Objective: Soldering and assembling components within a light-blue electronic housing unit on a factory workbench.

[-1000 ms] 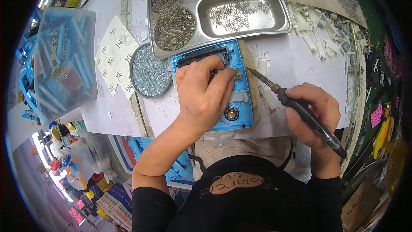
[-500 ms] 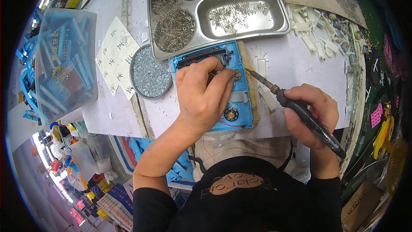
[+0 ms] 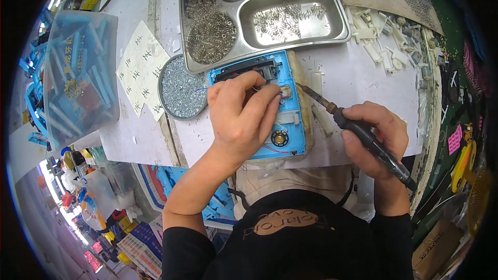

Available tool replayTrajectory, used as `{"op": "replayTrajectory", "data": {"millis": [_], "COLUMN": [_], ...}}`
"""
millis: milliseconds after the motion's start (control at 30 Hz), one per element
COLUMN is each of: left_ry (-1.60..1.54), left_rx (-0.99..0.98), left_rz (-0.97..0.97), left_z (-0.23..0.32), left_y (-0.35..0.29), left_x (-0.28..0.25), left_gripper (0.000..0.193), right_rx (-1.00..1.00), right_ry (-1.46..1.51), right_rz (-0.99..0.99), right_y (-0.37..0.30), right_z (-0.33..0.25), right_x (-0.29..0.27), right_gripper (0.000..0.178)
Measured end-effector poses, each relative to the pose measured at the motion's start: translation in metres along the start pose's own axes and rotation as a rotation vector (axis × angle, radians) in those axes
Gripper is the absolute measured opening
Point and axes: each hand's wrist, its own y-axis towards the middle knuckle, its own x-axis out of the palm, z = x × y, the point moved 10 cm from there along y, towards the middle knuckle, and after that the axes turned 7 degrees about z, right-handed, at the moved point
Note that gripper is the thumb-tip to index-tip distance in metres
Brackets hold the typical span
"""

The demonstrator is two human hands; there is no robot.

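A blue plastic casing (image 3: 296,136) lies on the bench in front of me, with a round speaker (image 3: 279,138), a red wire and a black part inside it. My left hand (image 3: 234,116) is over the casing. Its thumb and index finger are bent together near a small part (image 3: 285,92); whatever they pinch is too small to make out. In my right hand (image 3: 386,129) is a soldering iron (image 3: 362,134), gripped by its black handle. Its metal tip points left, close to the casing's right edge.
Beyond the casing stands a metal compartment tray (image 3: 290,43) of small springs. A round dish (image 3: 165,106) of tiny metal pieces sits left, beside a marked paper sheet (image 3: 137,62) and a clear bin (image 3: 52,98) of blue parts. White plastic parts (image 3: 386,57) lie at the far right.
My left hand has shifted slightly left, its fingertips drawing back a little from the small part. The soldering iron and my right hand have barely moved.
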Motion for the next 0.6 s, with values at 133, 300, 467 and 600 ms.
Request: {"op": "replayTrajectory", "data": {"millis": [133,300,467,600], "left_ry": [-0.107,-0.576,-0.869,-0.628], "left_rx": [-0.076,-0.352,-0.680,-0.420], "left_rz": [0.036,0.041,-0.111,-0.265], "left_z": [-0.016,-0.055,-0.065,-0.053], "left_y": [-0.004,-0.025,-0.050,-0.036], "left_x": [-0.015,-0.015,0.005,0.006], "left_gripper": [0.023,0.014,0.006,0.007], "right_rx": [0.019,0.015,0.082,0.052], "right_ry": [0.000,0.028,0.042,0.005], "right_rz": [0.008,0.041,0.059,0.046], "right_y": [-0.001,-0.002,-0.003,-0.003], "right_z": [0.001,0.003,0.007,0.002], "right_x": [-0.001,-0.003,-0.002,-0.003], "right_gripper": [0.030,0.028,0.028,0.028]}}
